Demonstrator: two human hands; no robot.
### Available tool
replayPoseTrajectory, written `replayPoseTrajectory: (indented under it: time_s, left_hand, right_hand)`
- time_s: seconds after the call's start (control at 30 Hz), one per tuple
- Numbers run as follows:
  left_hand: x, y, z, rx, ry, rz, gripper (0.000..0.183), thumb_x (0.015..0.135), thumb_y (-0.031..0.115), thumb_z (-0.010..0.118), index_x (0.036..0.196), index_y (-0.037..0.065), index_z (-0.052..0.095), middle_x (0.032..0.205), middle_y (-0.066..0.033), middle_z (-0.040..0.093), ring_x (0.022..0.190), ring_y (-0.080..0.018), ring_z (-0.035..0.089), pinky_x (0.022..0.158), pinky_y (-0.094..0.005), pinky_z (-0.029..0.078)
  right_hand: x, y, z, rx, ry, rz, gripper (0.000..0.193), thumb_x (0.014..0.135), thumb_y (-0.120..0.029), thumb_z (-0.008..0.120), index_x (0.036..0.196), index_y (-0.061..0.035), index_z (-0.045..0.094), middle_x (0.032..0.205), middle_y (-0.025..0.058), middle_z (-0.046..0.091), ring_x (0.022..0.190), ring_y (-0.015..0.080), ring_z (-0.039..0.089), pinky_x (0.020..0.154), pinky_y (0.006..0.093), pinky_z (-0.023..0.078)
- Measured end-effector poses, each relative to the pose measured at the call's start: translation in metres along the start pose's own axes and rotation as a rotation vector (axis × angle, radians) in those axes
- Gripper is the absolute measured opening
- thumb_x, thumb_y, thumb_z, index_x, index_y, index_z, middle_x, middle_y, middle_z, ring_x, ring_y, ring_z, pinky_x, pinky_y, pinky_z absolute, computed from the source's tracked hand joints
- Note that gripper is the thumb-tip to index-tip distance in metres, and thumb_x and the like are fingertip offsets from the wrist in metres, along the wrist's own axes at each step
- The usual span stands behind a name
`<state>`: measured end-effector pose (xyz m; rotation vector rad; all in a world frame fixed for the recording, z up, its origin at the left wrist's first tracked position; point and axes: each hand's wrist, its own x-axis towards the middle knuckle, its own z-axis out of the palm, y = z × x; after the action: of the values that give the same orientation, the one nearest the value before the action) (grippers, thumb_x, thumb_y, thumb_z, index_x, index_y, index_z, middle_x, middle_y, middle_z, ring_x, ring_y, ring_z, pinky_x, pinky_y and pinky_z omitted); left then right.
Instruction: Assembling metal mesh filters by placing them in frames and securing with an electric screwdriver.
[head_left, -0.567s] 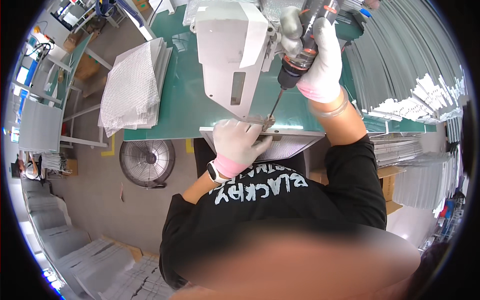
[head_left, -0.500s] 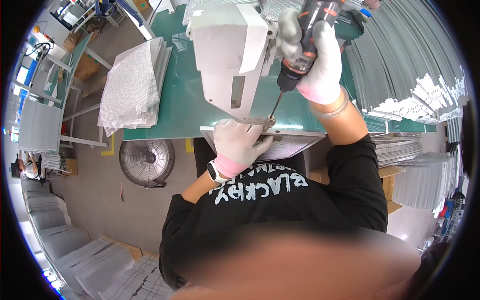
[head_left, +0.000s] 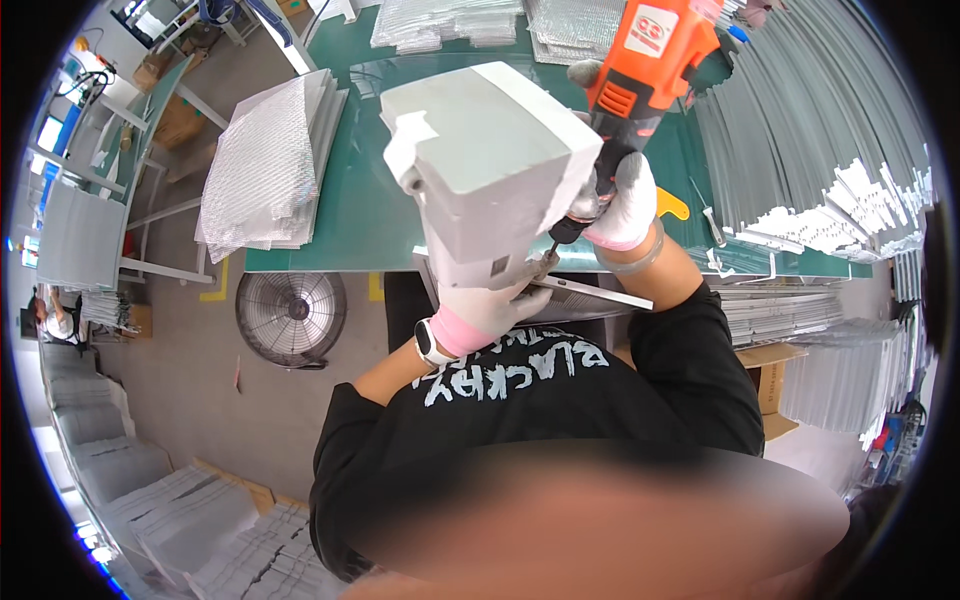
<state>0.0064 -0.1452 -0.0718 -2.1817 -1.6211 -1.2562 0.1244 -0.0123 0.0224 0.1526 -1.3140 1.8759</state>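
Observation:
My right hand [head_left: 628, 205], in a white and pink glove, is wrapped around an orange and black cordless drill [head_left: 655, 62]. Its bit points down at a small metal bracket [head_left: 543, 264] on the edge of a framed panel [head_left: 590, 296]. My left hand [head_left: 488, 308], gloved too, is closed at that edge beside the bracket, thumb along the panel's near side. Just beyond it a bulky light-grey housing [head_left: 490, 150] stands tilted above the table edge and hides some of the left fingers. Whether the bit touches a screw is too small to tell.
On the green table [head_left: 375, 190] lie a bubble-wrap stack [head_left: 262, 170] at left, long grey strips [head_left: 810, 130] at right, a screwdriver [head_left: 708, 215] and a yellow tool [head_left: 673, 204]. A floor fan [head_left: 292, 318] stands below left. An open carton [head_left: 770, 395] is at my right.
The drill has tipped more upright, showing its orange body, and my right hand has come slightly lower. The grey housing has tilted, its broad top now showing. The panel has turned slightly.

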Motion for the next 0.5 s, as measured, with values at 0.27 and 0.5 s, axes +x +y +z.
replayPoseTrajectory:
  time_s: [0.27, 0.5]
  left_hand:
    - [0.000, 0.001, 0.000, 0.028, -0.041, 0.026, 0.036, 0.070, 0.024, 0.081, 0.105, 0.015, 0.077, 0.072, 0.0014, 0.054, 0.064, -0.0166, 0.059, 0.055, -0.0334, 0.045]
    - [0.014, -0.005, -0.012, 0.054, -0.099, -0.018, 0.030, 0.070, 0.030, 0.080, 0.094, 0.015, 0.072, 0.068, -0.0020, 0.055, 0.066, -0.0232, 0.060, 0.059, -0.0392, 0.045]
  right_hand:
    - [-0.002, 0.002, -0.004, 0.030, -0.013, -0.012, 0.089, 0.087, -0.051, 0.074, 0.148, -0.0059, 0.027, 0.077, 0.0057, 0.053, 0.054, 0.0099, 0.047, 0.047, 0.0219, 0.035]
    - [0.027, -0.025, -0.015, 0.057, 0.098, -0.154, 0.068, 0.095, -0.046, 0.064, 0.146, -0.0082, 0.040, 0.092, 0.0062, 0.056, 0.075, 0.0155, 0.055, 0.069, 0.0313, 0.046]
